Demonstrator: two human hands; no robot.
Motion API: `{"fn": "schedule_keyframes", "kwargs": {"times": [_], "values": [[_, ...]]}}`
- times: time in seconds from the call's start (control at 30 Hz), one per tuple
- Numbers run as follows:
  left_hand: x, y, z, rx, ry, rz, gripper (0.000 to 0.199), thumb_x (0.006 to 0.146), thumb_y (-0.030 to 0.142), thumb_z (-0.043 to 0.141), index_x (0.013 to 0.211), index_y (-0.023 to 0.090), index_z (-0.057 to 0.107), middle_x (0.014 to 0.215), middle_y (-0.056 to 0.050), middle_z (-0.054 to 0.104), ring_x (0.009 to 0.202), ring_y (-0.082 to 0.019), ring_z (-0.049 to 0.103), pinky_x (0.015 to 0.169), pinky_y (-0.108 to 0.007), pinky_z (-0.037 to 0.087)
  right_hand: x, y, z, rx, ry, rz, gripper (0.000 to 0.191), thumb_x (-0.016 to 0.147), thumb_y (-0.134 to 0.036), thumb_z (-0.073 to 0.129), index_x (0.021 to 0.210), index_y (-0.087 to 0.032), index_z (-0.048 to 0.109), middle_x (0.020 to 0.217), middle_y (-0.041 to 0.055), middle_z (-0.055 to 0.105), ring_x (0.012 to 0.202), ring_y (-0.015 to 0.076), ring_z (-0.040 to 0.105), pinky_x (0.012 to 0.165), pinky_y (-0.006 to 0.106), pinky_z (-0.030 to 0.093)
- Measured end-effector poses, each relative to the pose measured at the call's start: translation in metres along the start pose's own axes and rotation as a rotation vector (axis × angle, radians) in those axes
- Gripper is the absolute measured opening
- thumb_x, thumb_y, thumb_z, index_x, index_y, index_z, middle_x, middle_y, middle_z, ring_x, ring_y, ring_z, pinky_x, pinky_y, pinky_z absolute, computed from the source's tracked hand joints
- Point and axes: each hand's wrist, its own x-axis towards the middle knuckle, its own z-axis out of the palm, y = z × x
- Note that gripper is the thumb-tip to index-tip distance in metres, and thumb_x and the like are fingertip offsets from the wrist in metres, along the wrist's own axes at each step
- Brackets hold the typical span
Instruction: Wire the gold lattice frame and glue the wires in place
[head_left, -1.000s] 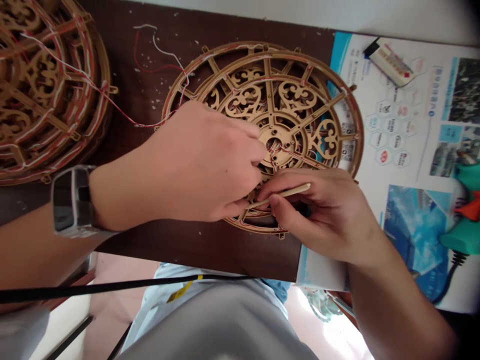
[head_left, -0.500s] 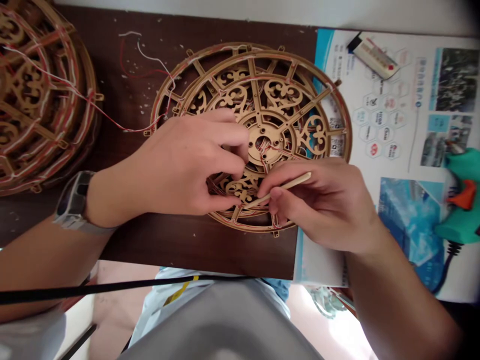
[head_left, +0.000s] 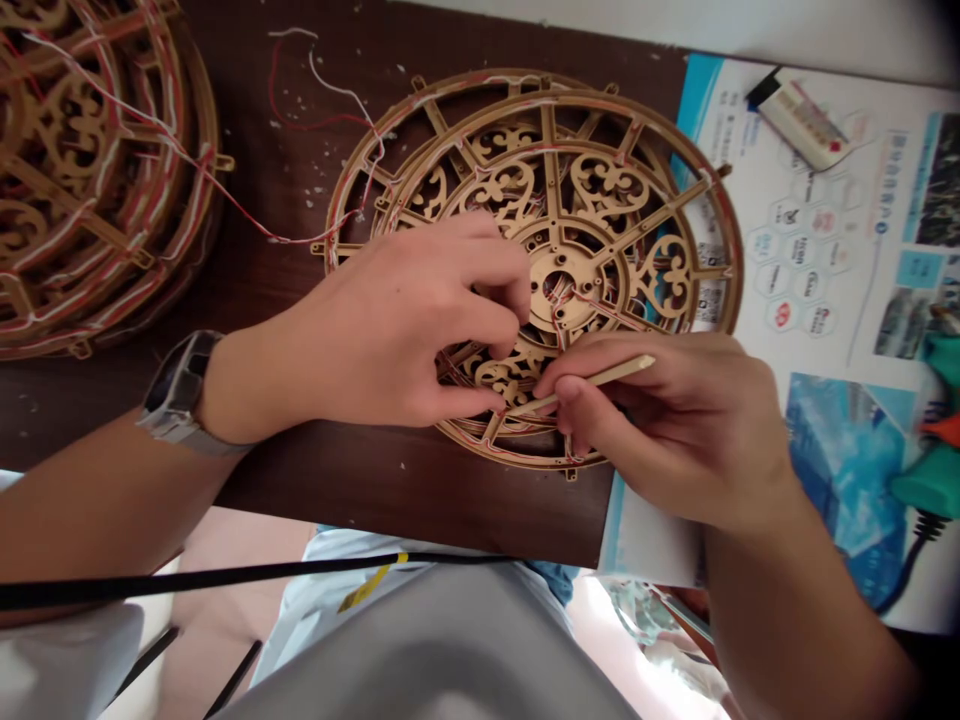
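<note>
A round tan openwork frame (head_left: 551,110), with scrollwork, spokes and red and white wires along its rings, lies on top of another on the dark table. My left hand (head_left: 405,320), a watch on its wrist, bears on the frame's near left part. Its fingers curl into the openwork and its thumb stretches toward the outer rings; the fingertips are partly hidden. My right hand (head_left: 675,420) pinches a thin pale wooden stick (head_left: 622,372) between thumb and fingers. The stick's lower tip meets the ring close to my left thumb, at the wires.
More wired round frames (head_left: 112,200) are stacked at the left. A loose red and white wire (head_left: 281,240) crosses between the stacks. At right, a printed sheet (head_left: 757,230) carries a small white box-like object (head_left: 802,120) and a teal corded tool (head_left: 930,480). A black cord (head_left: 225,578) runs along the front.
The whole view has shifted, so the frames and hands appear further right. Both hands keep nearly the same pose on the frame, with the stick tip by the left thumb.
</note>
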Motion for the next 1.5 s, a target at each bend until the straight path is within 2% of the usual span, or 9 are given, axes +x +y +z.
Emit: {"fn": "schedule_keyframes", "kwargs": {"times": [0.23, 0.47, 0.73, 0.9, 1.03, 1.23, 1.4, 1.5], "values": [[0.000, 0.000, 0.001, -0.018, -0.026, -0.039, 0.023, 0.105, 0.045, 0.075, 0.091, 0.027, 0.073, 0.122, -0.002, 0.076, 0.112, -0.024, 0.067, 0.100, -0.047, 0.061, -0.001, -0.001, 0.001, -0.010, -0.032, -0.011, 0.012, 0.104, -0.018, 0.073, 0.094, -0.023, 0.076, 0.085, -0.0011, 0.079, 0.057, 0.0076, 0.063, 0.053, 0.026, 0.047], [-0.001, 0.000, 0.003, -0.087, 0.026, -0.033, 0.024, 0.098, 0.041, 0.083, 0.086, 0.023, 0.072, 0.118, -0.005, 0.075, 0.110, -0.027, 0.067, 0.097, -0.046, 0.056, 0.002, -0.001, 0.001, -0.032, -0.038, -0.034, 0.011, 0.104, -0.018, 0.074, 0.094, -0.023, 0.073, 0.075, -0.0028, 0.074, 0.068, 0.0104, 0.070, 0.059, 0.026, 0.049], [-0.001, 0.000, 0.005, -0.124, 0.054, -0.024, 0.025, 0.097, 0.037, 0.084, 0.083, 0.021, 0.069, 0.119, -0.005, 0.076, 0.112, -0.027, 0.068, 0.095, -0.045, 0.057, -0.004, -0.003, 0.002, 0.084, 0.026, 0.074, 0.015, 0.107, -0.021, 0.071, 0.093, -0.025, 0.074, 0.084, -0.0015, 0.079, 0.058, 0.0083, 0.065, 0.050, 0.029, 0.042], [-0.001, 0.000, 0.003, -0.119, 0.027, -0.034, 0.024, 0.099, 0.039, 0.083, 0.087, 0.021, 0.074, 0.120, -0.005, 0.076, 0.111, -0.026, 0.067, 0.098, -0.046, 0.056, -0.001, -0.003, 0.002, 0.012, 0.002, 0.018, 0.017, 0.105, -0.020, 0.073, 0.089, -0.027, 0.073, 0.078, -0.0024, 0.077, 0.065, 0.0120, 0.070, 0.058, 0.029, 0.051], [-0.001, 0.000, 0.002, -0.126, 0.021, -0.042, 0.022, 0.100, 0.037, 0.083, 0.088, 0.021, 0.076, 0.120, -0.005, 0.076, 0.110, -0.025, 0.066, 0.099, -0.045, 0.055, 0.000, -0.003, 0.003, -0.019, -0.001, 0.002, 0.019, 0.105, -0.019, 0.073, 0.087, -0.027, 0.072, 0.080, -0.0014, 0.078, 0.071, 0.0136, 0.074, 0.059, 0.029, 0.053], [0.000, 0.001, 0.003, -0.115, 0.024, -0.044, 0.023, 0.100, 0.039, 0.083, 0.088, 0.020, 0.075, 0.120, -0.006, 0.076, 0.111, -0.026, 0.067, 0.098, -0.045, 0.055, 0.000, -0.005, 0.006, -0.086, 0.006, -0.013, 0.022, 0.104, -0.018, 0.075, 0.084, -0.025, 0.069, 0.079, -0.0018, 0.078, 0.073, 0.0126, 0.076, 0.060, 0.028, 0.051], [0.002, 0.002, 0.005, -0.148, 0.043, -0.073, 0.020, 0.095, 0.034, 0.086, 0.086, 0.021, 0.075, 0.116, -0.004, 0.076, 0.108, -0.025, 0.067, 0.095, -0.046, 0.055, 0.002, -0.010, 0.009, -0.155, 0.012, -0.013, 0.013, 0.104, -0.020, 0.076, 0.092, -0.023, 0.074, 0.086, 0.0002, 0.081, 0.073, 0.0118, 0.075, 0.061, 0.028, 0.051], [0.003, 0.003, 0.007, -0.168, 0.073, -0.085, 0.023, 0.094, 0.035, 0.088, 0.084, 0.022, 0.072, 0.114, -0.004, 0.076, 0.106, -0.025, 0.068, 0.094, -0.045, 0.054, 0.002, -0.011, 0.010, -0.149, 0.013, 0.016, 0.015, 0.105, -0.022, 0.076, 0.091, -0.022, 0.076, 0.085, 0.0004, 0.081, 0.067, 0.0092, 0.072, 0.058, 0.026, 0.049]]}}
